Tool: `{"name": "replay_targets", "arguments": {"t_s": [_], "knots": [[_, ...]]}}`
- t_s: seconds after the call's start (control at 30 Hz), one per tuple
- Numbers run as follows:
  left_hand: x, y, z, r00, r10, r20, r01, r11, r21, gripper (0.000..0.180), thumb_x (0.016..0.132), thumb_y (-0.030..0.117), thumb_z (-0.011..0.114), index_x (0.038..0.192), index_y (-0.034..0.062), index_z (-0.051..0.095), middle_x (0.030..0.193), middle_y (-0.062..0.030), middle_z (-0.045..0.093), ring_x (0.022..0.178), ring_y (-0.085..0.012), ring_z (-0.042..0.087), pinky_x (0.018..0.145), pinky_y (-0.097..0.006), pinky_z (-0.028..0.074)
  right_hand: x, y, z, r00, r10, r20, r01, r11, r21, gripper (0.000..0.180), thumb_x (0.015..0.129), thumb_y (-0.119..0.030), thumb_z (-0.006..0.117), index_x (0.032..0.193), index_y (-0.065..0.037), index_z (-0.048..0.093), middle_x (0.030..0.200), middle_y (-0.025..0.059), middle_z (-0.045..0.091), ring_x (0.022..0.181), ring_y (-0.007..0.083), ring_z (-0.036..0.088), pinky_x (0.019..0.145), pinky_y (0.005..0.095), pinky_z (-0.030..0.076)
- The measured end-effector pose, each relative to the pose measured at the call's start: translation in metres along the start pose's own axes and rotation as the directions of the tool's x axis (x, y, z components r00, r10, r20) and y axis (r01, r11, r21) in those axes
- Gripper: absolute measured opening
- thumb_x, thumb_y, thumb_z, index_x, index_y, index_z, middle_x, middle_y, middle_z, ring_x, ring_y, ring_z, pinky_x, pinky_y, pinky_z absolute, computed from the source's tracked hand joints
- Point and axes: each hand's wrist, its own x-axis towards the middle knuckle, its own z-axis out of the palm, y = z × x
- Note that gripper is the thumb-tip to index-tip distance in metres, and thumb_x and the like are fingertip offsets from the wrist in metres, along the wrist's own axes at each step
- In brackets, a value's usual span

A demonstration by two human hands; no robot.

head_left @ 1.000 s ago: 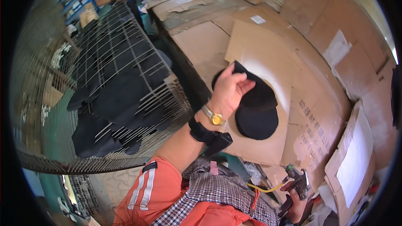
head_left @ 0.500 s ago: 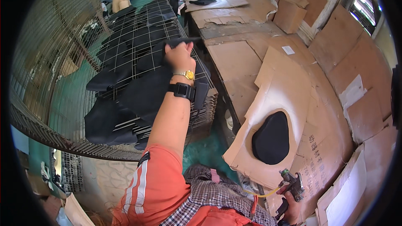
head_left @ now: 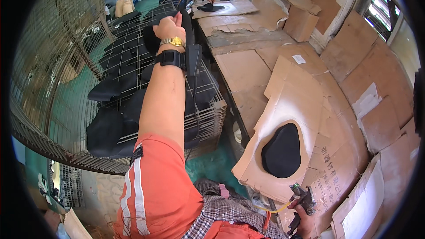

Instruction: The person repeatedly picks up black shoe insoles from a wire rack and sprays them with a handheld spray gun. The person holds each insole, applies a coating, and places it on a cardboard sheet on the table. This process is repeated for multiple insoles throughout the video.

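Nearest, the right hand (head_left: 304,223) is clenched around a spray gun (head_left: 302,197) beside the black piece (head_left: 281,149) on cardboard (head_left: 310,106). Farther off, the left hand (head_left: 168,27) grasps a black piece (head_left: 152,40) over the wire rack (head_left: 133,26).

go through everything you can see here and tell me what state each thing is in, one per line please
left hand: stretched out over the rack, gripping a black piece
black piece: held above the rack
wire rack: loaded with black pieces lying flat
right hand: closed on a spray gun
spray gun: upright, off the cardboard
black pad: lying flat on cardboard, untouched
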Motion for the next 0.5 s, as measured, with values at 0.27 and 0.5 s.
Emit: {"name": "replay_targets", "arguments": {"t_s": [0.27,0.5], "knots": [[-0.04,-0.039,-0.093,0.945,-0.146,-0.293,0.141,0.989,-0.04,0.064,0.088,0.005,0.051,0.143,0.0153,0.019,0.113,-0.0201,0.051,0.086,-0.0301,0.063,0.075,-0.037,0.058,-0.015,0.009,-0.008,0.999,-0.006,-0.053,0.007,0.999,0.032,0.045,0.078,-0.003,0.066,0.119,0.005,0.05,0.089,0.0147,0.063,0.08,0.0252,0.064,0.077,0.0395,0.054],[-0.063,-0.066,-0.143,0.869,-0.263,-0.42,0.315,0.947,0.058,0.066,0.088,0.013,0.057,0.144,0.012,0.02,0.114,-0.0192,0.051,0.083,-0.0275,0.061,0.072,-0.035,0.058,-0.037,0.014,-0.022,0.989,-0.047,-0.139,0.049,0.999,0.012,0.042,0.077,-0.006,0.067,0.116,0.005,0.053,0.087,0.0136,0.063,0.08,0.0245,0.064,0.076,0.0387,0.054]]}}
